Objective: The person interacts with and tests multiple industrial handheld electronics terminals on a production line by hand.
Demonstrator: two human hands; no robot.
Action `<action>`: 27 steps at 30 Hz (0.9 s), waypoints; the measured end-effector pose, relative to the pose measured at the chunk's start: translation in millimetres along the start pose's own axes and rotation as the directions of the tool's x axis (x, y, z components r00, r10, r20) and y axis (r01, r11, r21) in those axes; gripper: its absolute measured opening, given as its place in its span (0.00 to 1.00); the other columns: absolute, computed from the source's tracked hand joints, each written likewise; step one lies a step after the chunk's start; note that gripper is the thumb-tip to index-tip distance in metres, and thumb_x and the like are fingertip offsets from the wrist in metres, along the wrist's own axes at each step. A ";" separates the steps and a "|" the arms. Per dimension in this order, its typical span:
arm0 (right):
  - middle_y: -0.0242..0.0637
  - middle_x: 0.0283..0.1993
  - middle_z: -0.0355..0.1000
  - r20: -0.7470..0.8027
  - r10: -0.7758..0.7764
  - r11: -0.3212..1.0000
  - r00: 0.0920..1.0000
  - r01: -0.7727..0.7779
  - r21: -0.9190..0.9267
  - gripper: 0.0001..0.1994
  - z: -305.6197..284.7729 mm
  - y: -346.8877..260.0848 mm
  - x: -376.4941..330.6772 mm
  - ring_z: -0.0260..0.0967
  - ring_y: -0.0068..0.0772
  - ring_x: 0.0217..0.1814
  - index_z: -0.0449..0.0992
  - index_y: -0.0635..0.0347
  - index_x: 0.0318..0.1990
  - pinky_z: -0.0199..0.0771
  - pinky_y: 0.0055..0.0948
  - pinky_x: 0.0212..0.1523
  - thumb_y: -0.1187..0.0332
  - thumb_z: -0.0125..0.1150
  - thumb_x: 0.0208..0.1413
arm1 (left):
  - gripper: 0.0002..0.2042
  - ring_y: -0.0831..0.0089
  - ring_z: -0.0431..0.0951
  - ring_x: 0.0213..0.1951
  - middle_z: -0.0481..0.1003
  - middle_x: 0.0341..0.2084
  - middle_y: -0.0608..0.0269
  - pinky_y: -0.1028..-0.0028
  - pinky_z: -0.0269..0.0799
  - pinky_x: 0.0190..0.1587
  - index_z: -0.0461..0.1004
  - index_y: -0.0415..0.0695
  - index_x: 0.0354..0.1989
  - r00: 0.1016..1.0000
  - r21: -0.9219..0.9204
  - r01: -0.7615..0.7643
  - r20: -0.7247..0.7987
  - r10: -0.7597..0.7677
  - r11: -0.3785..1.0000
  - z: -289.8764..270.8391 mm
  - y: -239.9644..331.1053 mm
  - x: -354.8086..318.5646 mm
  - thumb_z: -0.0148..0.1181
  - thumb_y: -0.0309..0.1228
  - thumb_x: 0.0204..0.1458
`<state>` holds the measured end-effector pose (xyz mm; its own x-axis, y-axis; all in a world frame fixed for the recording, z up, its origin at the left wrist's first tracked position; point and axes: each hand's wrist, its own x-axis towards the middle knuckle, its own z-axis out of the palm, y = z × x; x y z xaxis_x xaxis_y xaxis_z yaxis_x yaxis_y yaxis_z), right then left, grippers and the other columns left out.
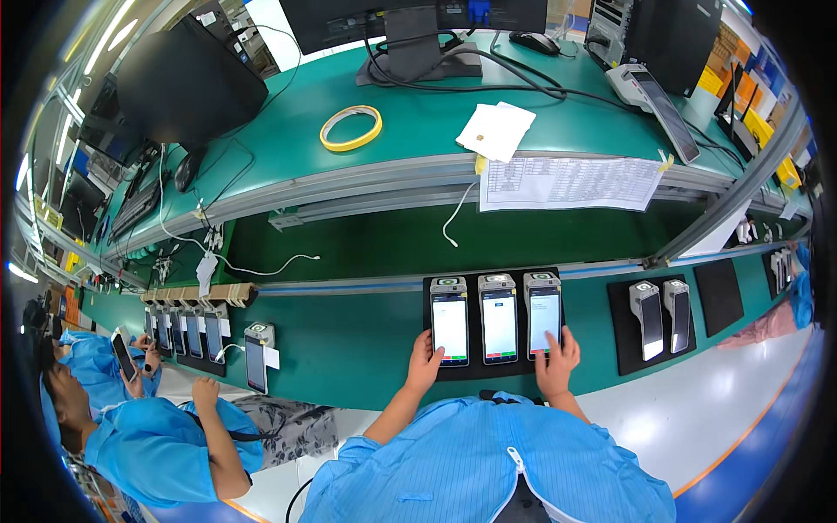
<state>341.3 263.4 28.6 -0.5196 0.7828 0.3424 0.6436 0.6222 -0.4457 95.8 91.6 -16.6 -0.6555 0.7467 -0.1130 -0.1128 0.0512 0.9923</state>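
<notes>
Three white handheld payment terminals lie side by side, screens lit, on a black mat in front of me: a left terminal [450,318], a middle terminal [500,322] and a right terminal [544,305]. Red and green buttons show along the bottom of their screens. My left hand [424,362] rests at the lower left edge of the left terminal, its thumb by the screen's lower corner. Over the lower right of the right terminal is my right hand [557,362], fingers apart, one digit at the screen. Neither hand grips a terminal; the middle one is untouched.
On the right, another black mat [623,340] bears two terminals. A shelf above holds yellow tape [351,128], white paper squares [497,131], a monitor stand [418,65] and a docked terminal [658,105]. A co-worker [174,436] sits left, near a cabled terminal [256,357].
</notes>
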 end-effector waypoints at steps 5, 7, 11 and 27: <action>0.50 0.60 0.60 -0.107 0.305 0.950 0.946 -0.294 0.103 0.22 3.8 45.3 -6.2 0.54 0.53 0.61 0.65 0.63 0.57 0.52 0.47 0.61 0.70 0.53 0.54 | 0.26 0.63 0.69 0.54 0.65 0.53 0.46 0.68 0.66 0.56 0.51 0.32 0.62 1.000 -0.033 -0.017 0.020 0.018 0.999 0.3 -4.0 2.9 0.53 0.23 0.57; 0.51 0.58 0.63 -0.087 0.327 0.937 0.941 -0.311 0.160 0.22 3.7 48.6 -10.4 0.57 0.52 0.59 0.64 0.67 0.58 0.54 0.44 0.61 0.71 0.51 0.55 | 0.26 0.63 0.69 0.54 0.65 0.53 0.46 0.68 0.66 0.56 0.51 0.31 0.62 1.000 -0.026 -0.012 0.022 0.013 1.000 -1.6 -4.2 3.5 0.53 0.23 0.57; 0.51 0.57 0.63 0.043 0.303 0.918 0.952 -0.304 0.256 0.23 3.4 43.3 -17.1 0.58 0.54 0.59 0.61 0.68 0.59 0.55 0.45 0.61 0.70 0.52 0.56 | 0.26 0.62 0.70 0.53 0.65 0.53 0.46 0.67 0.66 0.56 0.51 0.31 0.61 1.000 0.020 -0.019 0.005 0.019 1.000 -1.1 -0.9 2.1 0.53 0.23 0.56; 0.53 0.64 0.55 0.079 0.111 0.991 0.991 -0.116 0.069 0.53 15.4 25.0 -22.4 0.53 0.53 0.64 0.48 0.68 0.66 0.46 0.47 0.62 0.54 0.73 0.36 | 0.43 0.60 0.67 0.56 0.63 0.56 0.47 0.64 0.65 0.57 0.48 0.34 0.64 0.992 0.199 -0.041 0.124 0.016 0.979 1.3 23.4 -1.7 0.70 0.26 0.40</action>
<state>360.4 261.2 -2.9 -0.4879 0.8435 0.2246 0.6594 0.5247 -0.5384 95.2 92.4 6.9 -0.5599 0.8237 -0.0896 0.0647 0.1512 0.9864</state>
